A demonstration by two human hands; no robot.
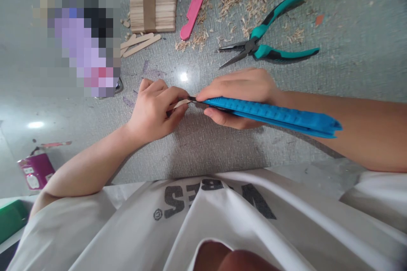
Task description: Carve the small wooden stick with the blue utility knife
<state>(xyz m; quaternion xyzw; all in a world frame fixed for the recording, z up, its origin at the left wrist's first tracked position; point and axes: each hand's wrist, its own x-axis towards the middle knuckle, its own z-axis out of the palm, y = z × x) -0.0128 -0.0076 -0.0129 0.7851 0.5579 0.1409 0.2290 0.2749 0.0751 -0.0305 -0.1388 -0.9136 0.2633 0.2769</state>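
The wooden stick (179, 104) is lying just off the middle of the view, toward ten o'clock, with only a short pale length showing between fingers. Going from the left, a purple box (36, 172) is sitting at eight o'clock on the grey table (219, 152). The left hand (157, 109), at nine o'clock, is pinching the stick between thumb and bent fingers. Some loose sticks (141, 45) are lying at ten o'clock, and a banded bundle of sticks (163, 2) is resting at eleven. A pink-handled tool (194, 12) is lying at twelve. The blue cutter (273, 113) is pointing toward nine o'clock at the stick's tip — whether its edge is touching wood, I cannot tell. The right hand (243, 91), nearer two o'clock, is gripping the cutter's front, fingers above and thumb below. Teal-handled pliers (252, 45) are lying spread between one and two o'clock. The stick is probably going to handle as light, stiff and hardly slippery, yet thin enough to split — so the pinch is best sitting close behind its tip, fingertips clear of the edge.
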